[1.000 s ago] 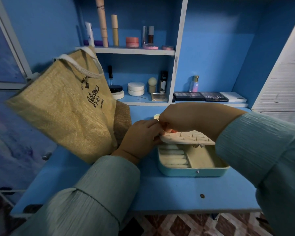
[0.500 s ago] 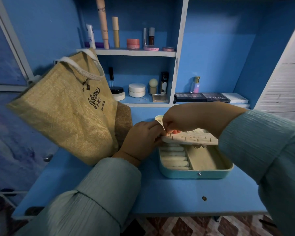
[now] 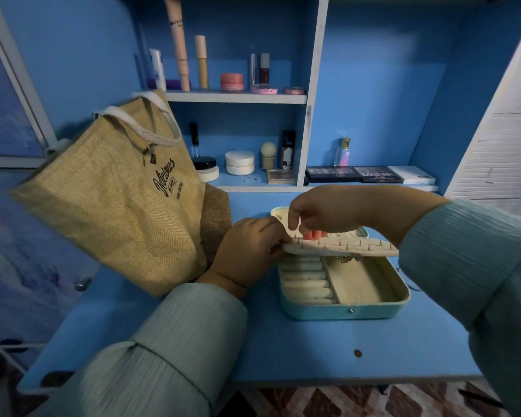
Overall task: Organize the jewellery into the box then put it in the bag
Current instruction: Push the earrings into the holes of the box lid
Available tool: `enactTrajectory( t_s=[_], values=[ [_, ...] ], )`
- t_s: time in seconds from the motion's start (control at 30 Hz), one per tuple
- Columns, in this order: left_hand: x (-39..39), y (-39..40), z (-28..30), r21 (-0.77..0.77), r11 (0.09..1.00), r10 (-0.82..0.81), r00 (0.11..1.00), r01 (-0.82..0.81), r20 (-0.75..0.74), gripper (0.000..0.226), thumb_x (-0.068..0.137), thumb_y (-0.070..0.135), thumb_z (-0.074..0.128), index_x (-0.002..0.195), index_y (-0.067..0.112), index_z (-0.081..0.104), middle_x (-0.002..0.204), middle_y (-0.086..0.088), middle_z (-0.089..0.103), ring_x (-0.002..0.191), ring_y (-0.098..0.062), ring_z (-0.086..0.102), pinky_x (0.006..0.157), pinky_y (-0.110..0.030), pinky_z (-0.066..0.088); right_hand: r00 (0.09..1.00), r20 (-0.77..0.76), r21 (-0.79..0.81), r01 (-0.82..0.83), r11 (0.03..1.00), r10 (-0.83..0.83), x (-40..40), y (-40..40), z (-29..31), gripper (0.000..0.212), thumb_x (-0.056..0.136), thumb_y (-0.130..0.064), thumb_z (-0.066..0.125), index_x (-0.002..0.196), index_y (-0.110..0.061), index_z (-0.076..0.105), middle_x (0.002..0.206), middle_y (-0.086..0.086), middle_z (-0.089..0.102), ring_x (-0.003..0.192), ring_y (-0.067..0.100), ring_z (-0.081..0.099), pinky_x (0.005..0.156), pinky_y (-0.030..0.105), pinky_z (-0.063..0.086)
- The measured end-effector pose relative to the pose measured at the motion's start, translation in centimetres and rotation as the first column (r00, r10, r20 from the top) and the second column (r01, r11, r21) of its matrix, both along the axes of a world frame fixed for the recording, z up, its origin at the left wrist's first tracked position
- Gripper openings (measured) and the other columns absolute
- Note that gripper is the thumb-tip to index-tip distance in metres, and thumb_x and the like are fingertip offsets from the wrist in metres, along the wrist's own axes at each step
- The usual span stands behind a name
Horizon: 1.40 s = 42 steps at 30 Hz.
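A teal jewellery box (image 3: 343, 311) lies open on the blue desk, with cream ring rolls on its left and one compartment on its right. Its cream earring panel (image 3: 358, 248), studded with small pins, is held nearly flat over the box. My left hand (image 3: 247, 251) grips the panel's left end. My right hand (image 3: 322, 212) hangs over the same end, fingers curled down, fingertips on the panel's far side. Any small piece between them is hidden. The jute bag (image 3: 112, 206) leans upright just left of my left hand.
The box lid (image 3: 278, 212) lies behind my hands. Shelves at the back hold cosmetics, palettes (image 3: 354, 173) and two tiny studs (image 3: 250, 179). A small round brown spot (image 3: 357, 353) marks the desk near its front edge. Bare desk lies in front of the box.
My right hand has lifted slightly above the panel's left end. My left hand stays on the panel. The bag and box have not moved.
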<state>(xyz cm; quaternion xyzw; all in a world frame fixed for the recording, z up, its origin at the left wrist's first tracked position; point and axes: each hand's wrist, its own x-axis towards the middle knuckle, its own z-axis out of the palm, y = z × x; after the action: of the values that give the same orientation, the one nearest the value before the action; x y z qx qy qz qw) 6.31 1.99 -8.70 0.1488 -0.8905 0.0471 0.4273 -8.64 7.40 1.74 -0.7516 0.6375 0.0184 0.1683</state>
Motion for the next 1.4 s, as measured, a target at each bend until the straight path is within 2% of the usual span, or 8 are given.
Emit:
enactTrajectory(
  t_s=[0.17,0.4,0.57,0.7,0.9,1.13,1.27,1.4],
  values=[
    [0.0,0.1,0.1,-0.013,1.000,0.018,1.000,-0.018,0.011,0.027,0.077,0.029,0.050,0.070,0.007,0.065,0.068,-0.007,0.064,0.056,-0.021,0.061,0.055,-0.025,0.048,0.990,-0.139,-0.067,-0.048,0.997,0.038,0.4,0.0,-0.3,0.019,0.091,-0.012,0.048,0.100,-0.011,0.065,0.094,0.002,0.067,0.077,0.010,0.055,0.064,0.015,0.039],
    [0.0,0.1,0.0,0.033,0.999,0.035,0.999,-0.035,0.001,0.026,0.076,0.030,0.050,0.070,0.008,0.063,0.066,-0.007,0.064,0.054,-0.022,0.060,0.056,-0.026,0.048,0.958,-0.269,-0.088,-0.123,0.988,0.095,0.9,-0.2,-0.4,0.018,0.091,-0.016,0.048,0.093,-0.010,0.065,0.089,0.003,0.061,0.080,0.014,0.049,0.071,0.026,0.039],
    [0.0,0.3,0.1,-0.024,0.997,0.074,0.997,-0.074,-0.004,0.026,0.075,0.030,0.051,0.068,0.008,0.063,0.065,-0.006,0.063,0.051,-0.022,0.059,0.056,-0.023,0.045,0.959,-0.257,-0.072,-0.138,0.988,0.115,0.9,-0.3,-0.6,0.013,0.094,-0.017,0.049,0.087,-0.027,0.054,0.075,-0.016,0.041,0.082,0.009,0.042,0.066,0.019,0.032],
    [-0.1,0.1,-0.1,0.007,0.997,0.073,0.997,-0.073,0.008,0.025,0.076,0.032,0.051,0.068,0.011,0.062,0.066,-0.004,0.062,0.054,-0.020,0.059,0.055,-0.025,0.046,0.974,-0.210,-0.077,-0.101,0.992,0.083,0.8,-0.4,-0.7,0.019,0.094,-0.006,0.044,0.092,-0.022,0.055,0.077,-0.016,0.044,0.075,0.007,0.042,0.060,0.013,0.032],
    [0.0,0.2,-0.1,0.019,0.997,0.072,0.997,-0.073,0.020,0.026,0.075,0.032,0.049,0.068,0.011,0.062,0.067,-0.005,0.064,0.054,-0.022,0.060,0.057,-0.027,0.048,0.947,-0.309,-0.072,-0.111,0.991,0.083,1.1,-0.3,-0.6,0.023,0.094,-0.017,0.042,0.100,-0.006,0.062,0.093,0.010,0.058,0.078,0.017,0.046,0.071,0.027,0.038],
    [0.0,0.3,0.2,-0.028,0.996,0.084,0.996,-0.084,0.012,0.027,0.075,0.033,0.051,0.067,0.011,0.062,0.066,-0.004,0.064,0.053,-0.020,0.059,0.061,-0.023,0.040,0.926,-0.344,-0.032,-0.175,0.984,0.153,1.3,-0.4,-0.5,0.005,0.092,-0.019,0.050,0.090,-0.019,0.054,0.076,-0.005,0.048,0.080,0.014,0.045,0.056,0.014,0.028],
    [0.0,0.3,0.2,-0.038,0.995,0.088,0.996,-0.088,0.019,0.028,0.077,0.033,0.050,0.069,0.010,0.063,0.066,-0.005,0.064,0.053,-0.020,0.059,0.059,-0.024,0.044,0.949,-0.272,-0.034,-0.175,0.984,0.159,1.0,-0.4,-0.5,0.007,0.090,-0.017,0.054,0.088,-0.024,0.053,0.076,-0.014,0.042,0.083,0.011,0.043,0.060,0.013,0.030],
    [0.0,0.3,0.2,-0.033,0.996,0.089,0.996,-0.089,0.022,0.027,0.078,0.032,0.051,0.069,0.009,0.063,0.066,-0.006,0.063,0.053,-0.022,0.059,0.058,-0.026,0.044,0.970,-0.197,-0.042,-0.157,0.987,0.146,0.5,-0.2,-0.4,0.010,0.091,-0.018,0.053,0.088,-0.027,0.056,0.085,-0.009,0.049,0.085,0.011,0.045,0.073,0.022,0.036]
  ],
)
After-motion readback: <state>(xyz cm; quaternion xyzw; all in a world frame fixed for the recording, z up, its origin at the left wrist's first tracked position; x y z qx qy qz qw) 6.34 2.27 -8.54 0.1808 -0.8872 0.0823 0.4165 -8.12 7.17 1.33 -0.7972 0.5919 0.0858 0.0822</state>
